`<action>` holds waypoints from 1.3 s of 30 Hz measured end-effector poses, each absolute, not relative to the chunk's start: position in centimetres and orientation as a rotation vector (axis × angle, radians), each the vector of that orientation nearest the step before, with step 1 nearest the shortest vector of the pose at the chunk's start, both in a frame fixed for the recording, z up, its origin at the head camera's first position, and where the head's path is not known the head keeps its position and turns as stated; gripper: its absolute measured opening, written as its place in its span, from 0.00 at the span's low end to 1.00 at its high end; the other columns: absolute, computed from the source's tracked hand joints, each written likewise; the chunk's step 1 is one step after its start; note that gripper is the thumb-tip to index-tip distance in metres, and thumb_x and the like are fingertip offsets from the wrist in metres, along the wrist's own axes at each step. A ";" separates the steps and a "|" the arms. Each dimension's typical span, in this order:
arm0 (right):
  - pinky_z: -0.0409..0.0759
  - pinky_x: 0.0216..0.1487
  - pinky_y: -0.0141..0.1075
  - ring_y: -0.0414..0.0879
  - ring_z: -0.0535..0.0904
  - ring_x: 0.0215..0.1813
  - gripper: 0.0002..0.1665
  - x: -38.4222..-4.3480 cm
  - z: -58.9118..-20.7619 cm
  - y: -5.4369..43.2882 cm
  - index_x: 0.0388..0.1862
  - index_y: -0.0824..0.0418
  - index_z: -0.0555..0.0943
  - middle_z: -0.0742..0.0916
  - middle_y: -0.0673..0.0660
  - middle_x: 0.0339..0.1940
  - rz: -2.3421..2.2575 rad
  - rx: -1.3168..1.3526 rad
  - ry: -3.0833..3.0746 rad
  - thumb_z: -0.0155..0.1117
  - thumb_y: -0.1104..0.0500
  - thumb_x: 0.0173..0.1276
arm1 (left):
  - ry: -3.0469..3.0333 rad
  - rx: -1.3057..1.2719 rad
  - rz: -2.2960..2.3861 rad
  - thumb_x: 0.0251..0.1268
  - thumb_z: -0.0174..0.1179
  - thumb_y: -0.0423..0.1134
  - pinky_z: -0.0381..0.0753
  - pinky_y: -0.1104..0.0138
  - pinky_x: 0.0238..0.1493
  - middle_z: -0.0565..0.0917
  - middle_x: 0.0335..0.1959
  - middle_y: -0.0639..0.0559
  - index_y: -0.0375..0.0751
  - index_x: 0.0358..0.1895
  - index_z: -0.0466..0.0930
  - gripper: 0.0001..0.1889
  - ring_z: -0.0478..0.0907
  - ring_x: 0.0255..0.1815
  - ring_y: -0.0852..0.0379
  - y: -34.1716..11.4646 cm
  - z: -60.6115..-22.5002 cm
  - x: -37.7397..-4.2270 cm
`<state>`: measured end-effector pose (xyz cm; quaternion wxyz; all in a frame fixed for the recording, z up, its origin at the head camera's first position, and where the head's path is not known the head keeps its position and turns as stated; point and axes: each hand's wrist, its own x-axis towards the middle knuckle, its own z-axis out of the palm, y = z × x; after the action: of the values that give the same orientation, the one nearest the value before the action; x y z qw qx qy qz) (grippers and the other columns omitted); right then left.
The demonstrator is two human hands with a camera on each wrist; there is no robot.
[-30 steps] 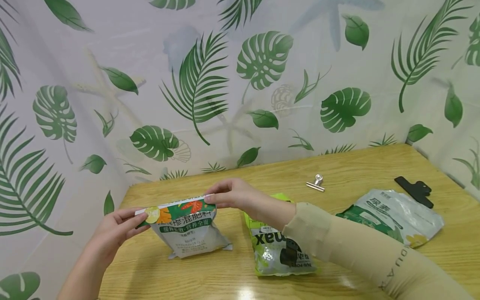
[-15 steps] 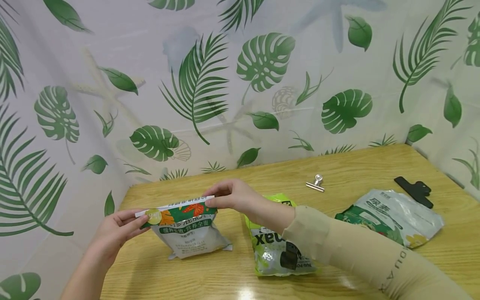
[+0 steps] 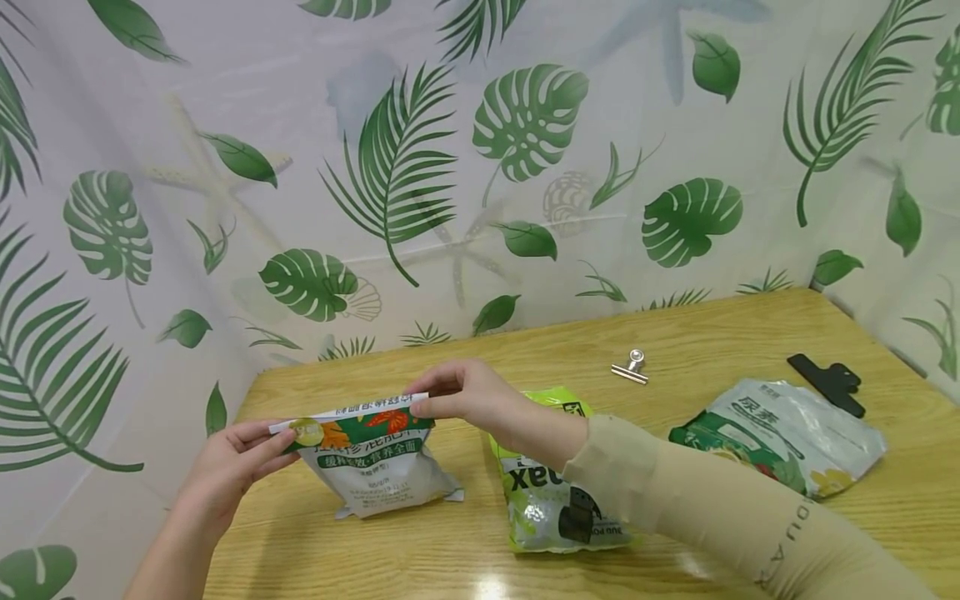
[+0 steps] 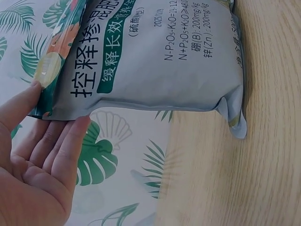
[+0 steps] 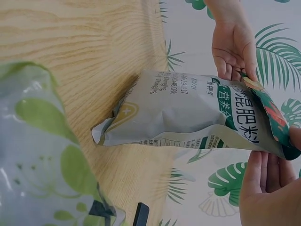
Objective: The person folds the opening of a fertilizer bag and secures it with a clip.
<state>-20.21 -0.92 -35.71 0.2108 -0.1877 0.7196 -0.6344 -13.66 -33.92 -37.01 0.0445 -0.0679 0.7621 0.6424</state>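
Note:
A white and green fertilizer bag (image 3: 386,483) stands on the table at the left in the head view, its top folded over into a green strip with orange leaves. My left hand (image 3: 221,467) pinches the left end of that fold, thumb on the printed front and fingers behind, as the left wrist view shows. At the opposite end my right hand (image 3: 480,398) pinches the fold the same way. In the right wrist view the bag (image 5: 174,110) spans between both hands, its lower part full and its side creased inward.
Right of the bag lies a lime-green bag (image 3: 540,508), partly hidden by my right forearm. Farther back is a silver bulldog clip (image 3: 632,368). A flatter white and green bag (image 3: 817,433) and a black clip (image 3: 828,383) lie at the right. A leaf-patterned curtain (image 3: 450,167) hangs behind the table.
The folded strip has tipped slightly, so more of its white, printed upper face shows than a second ago. Both hands keep their pinch at nearly the same spots; the other things stay put.

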 end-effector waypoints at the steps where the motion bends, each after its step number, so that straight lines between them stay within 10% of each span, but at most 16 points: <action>1: 0.81 0.67 0.48 0.43 0.85 0.51 0.15 -20.2 -35.7 -0.9 0.55 0.61 0.89 0.91 0.56 0.53 -1.766 -0.516 2.006 0.74 0.60 0.72 | 2.328 -0.210 1.962 0.78 0.62 0.30 0.89 0.73 0.49 0.91 0.36 0.65 0.57 0.38 0.89 0.14 0.91 0.39 0.67 -33.9 -37.0 -13.7; 39: 0.86 0.53 0.35 0.40 0.85 0.45 0.09 -20.0 -36.5 -1.5 0.47 0.63 0.92 0.93 0.57 0.47 -1.832 -0.562 2.149 0.76 0.63 0.70 | 2.542 -0.132 2.093 0.75 0.66 0.30 0.89 0.73 0.42 0.91 0.31 0.67 0.55 0.31 0.93 0.16 0.87 0.35 0.69 -33.0 -38.8 -14.5</action>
<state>-19.95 -1.47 -36.49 0.1310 -0.1937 0.7399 -0.6308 -14.49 -33.02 -38.77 -0.0766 -0.0399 0.7691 0.6333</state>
